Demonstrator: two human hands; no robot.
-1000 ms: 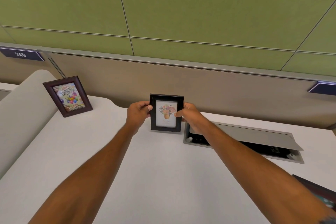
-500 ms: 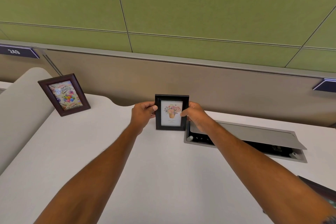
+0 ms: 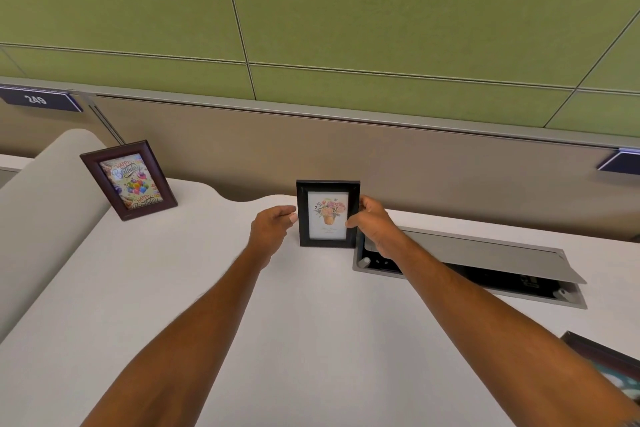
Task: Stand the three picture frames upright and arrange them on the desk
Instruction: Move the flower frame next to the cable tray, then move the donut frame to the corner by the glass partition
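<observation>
A black frame (image 3: 327, 213) with a flower-pot picture stands upright at the back middle of the white desk (image 3: 214, 288). My right hand (image 3: 375, 226) grips its right edge, thumb on the front. My left hand (image 3: 272, 224) hovers just off its left edge, fingers apart, thumb tip almost touching. A brown frame (image 3: 129, 179) with a birthday card stands upright at the back left, tilted back. A third dark frame (image 3: 609, 362) lies flat at the right edge, partly cut off and hidden by my right forearm.
An open cable tray with a raised grey lid (image 3: 485, 253) is set into the desk just right of the black frame. A beige partition (image 3: 415, 163) and green wall panels rise behind. A rounded beige divider (image 3: 41, 191) borders the desk's left side.
My left hand has come off the black frame's left edge and opened. The frame stands slightly farther back and to the right than before; my right hand still holds it.
</observation>
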